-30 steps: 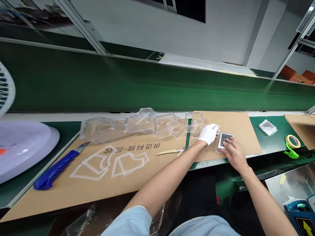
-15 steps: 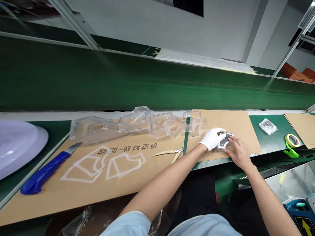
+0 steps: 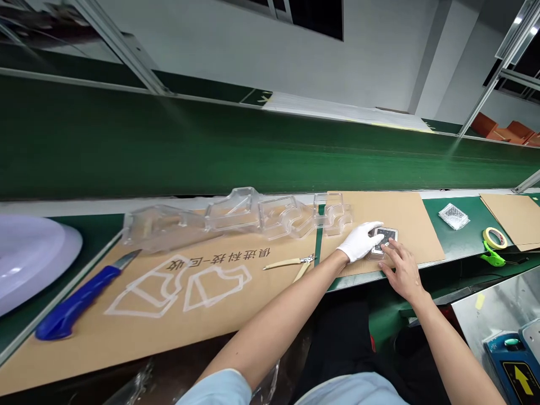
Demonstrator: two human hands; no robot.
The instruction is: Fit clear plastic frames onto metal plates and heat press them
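On the cardboard, a small clear plastic part with a dark, patterned panel (image 3: 386, 235) lies between my hands. My left hand (image 3: 358, 242), in a white glove, grips its left side, with fingers behind it and the thumb toward its face. Bare, my right hand (image 3: 403, 273) is curled at the lower right edge, fingertips on the panel and thumb low by the rim. The fingers cover part of the piece. Left of the gloved hand, pale-handled nippers (image 3: 291, 262) lie with their jaws pointing right.
Clear moulded plastic shells (image 3: 236, 216) line the back of the cardboard (image 3: 270, 292). A blue-handled knife (image 3: 80, 301) lies at left beside a white rounded object (image 3: 37, 259). At right are a small printed packet (image 3: 453, 216), a tape roll (image 3: 494, 238) and a green-handled tool (image 3: 493, 256).
My right fingers have shifted from the part's right edge onto its face and lower edge. The part lies a little flatter to view. The whole view has shifted slightly.
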